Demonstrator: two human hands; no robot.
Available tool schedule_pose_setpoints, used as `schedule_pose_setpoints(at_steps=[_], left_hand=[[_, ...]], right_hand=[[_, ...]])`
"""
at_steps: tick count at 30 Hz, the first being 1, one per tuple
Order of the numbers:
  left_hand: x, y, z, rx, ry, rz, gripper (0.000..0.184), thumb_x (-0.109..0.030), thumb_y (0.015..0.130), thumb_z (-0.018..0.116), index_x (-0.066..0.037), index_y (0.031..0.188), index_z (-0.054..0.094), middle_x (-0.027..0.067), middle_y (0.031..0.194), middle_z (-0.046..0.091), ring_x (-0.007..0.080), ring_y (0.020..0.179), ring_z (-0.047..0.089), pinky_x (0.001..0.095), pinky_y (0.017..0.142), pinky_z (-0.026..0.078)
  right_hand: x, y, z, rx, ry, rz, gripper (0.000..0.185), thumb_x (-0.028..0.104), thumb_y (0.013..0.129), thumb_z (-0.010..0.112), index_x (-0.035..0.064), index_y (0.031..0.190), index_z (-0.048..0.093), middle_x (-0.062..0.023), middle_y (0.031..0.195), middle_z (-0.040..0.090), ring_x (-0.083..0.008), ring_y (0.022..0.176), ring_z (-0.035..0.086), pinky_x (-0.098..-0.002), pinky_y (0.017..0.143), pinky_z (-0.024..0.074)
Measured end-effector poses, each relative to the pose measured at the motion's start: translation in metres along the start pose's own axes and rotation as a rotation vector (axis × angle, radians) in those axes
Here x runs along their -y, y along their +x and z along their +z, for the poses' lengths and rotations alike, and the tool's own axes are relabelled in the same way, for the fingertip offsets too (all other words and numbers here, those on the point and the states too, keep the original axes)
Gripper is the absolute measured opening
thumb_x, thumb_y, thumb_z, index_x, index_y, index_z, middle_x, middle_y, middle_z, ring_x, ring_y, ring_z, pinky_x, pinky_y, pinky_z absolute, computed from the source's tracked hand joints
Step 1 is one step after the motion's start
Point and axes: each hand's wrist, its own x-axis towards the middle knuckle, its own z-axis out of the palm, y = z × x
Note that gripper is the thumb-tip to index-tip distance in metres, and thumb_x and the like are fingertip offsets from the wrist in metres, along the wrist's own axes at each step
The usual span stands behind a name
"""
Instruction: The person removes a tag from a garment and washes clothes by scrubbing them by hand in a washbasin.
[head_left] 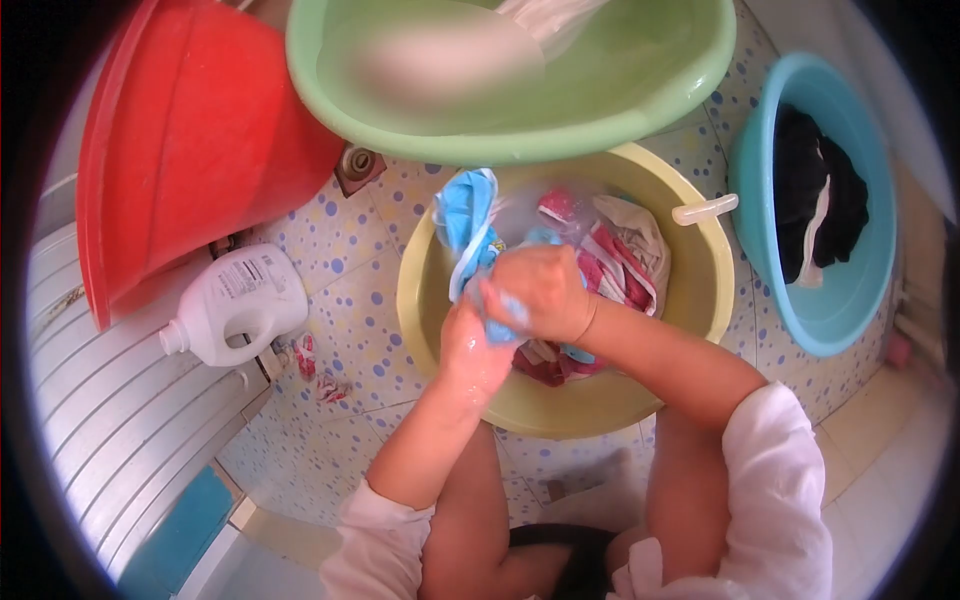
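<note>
A yellow basin (715,290) stands on the tiled floor before me, with soapy water and wet clothes in it. Over its left part, my left hand (475,345) is closed on a light blue cloth (466,215) with white trim. My right hand (545,290) grips the same cloth from above, its knuckles up, pressed close against the left one. Part of the cloth hangs out beyond the hands toward the upper left. Red and white striped clothing (610,265) and a beige cloth (635,230) lie in the basin, to the right of my hands.
A green tub (500,145) with pale fabric stands at the top. The red basin (200,140) is tilted at the left, above a white detergent jug (245,295). At the right, a blue basin (860,310) holds black clothing (825,200). A drain (357,165) lies near the red basin.
</note>
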Motion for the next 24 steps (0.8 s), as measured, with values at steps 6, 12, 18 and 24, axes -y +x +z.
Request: schedule_pose_setpoints(at_steps=[6,12,18,24], left_hand=[[-0.007,0.007,-0.011,0.026,0.151,0.002,0.032,-0.030,0.090,0.047,-0.010,0.115,0.049,0.0038,0.107,0.055,0.0160,0.101,0.053,0.0348,0.087,0.043],[0.005,-0.016,0.023,0.089,-0.178,-0.104,0.032,-0.028,0.091,0.042,-0.007,0.114,0.049,0.0067,0.112,0.054,0.0199,0.104,0.052,0.0369,0.091,0.041],[-0.048,-0.040,0.025,0.155,-0.233,-0.029,0.033,-0.026,0.091,0.042,-0.003,0.113,0.049,0.0097,0.115,0.053,0.0212,0.106,0.051,0.0371,0.094,0.039],[-0.083,-0.031,-0.011,0.234,-0.478,0.009,0.035,-0.029,0.091,0.044,0.000,0.109,0.050,0.0114,0.108,0.056,0.0249,0.105,0.051,0.0380,0.093,0.041]], right_hand=[[0.058,-0.009,0.005,-0.083,0.089,0.094,0.019,0.012,0.074,0.063,0.0052,0.061,0.050,-0.0066,0.055,0.049,-0.0254,0.047,0.050,-0.0316,0.044,0.0414],[-0.021,-0.009,-0.020,0.110,0.419,0.819,0.027,0.028,0.078,0.064,0.0031,0.073,0.055,-0.0089,0.065,0.052,-0.0162,0.067,0.057,-0.0288,0.059,0.0449],[-0.044,-0.057,-0.051,0.600,0.692,0.756,0.043,0.031,0.072,0.072,0.0023,0.102,0.060,-0.0068,0.104,0.056,-0.0176,0.097,0.052,-0.0302,0.088,0.0389],[-0.046,-0.064,-0.060,-0.117,1.523,1.190,0.042,0.007,0.083,0.056,0.0063,0.122,0.040,-0.0078,0.109,0.052,-0.0164,0.102,0.051,-0.0311,0.091,0.0426]])
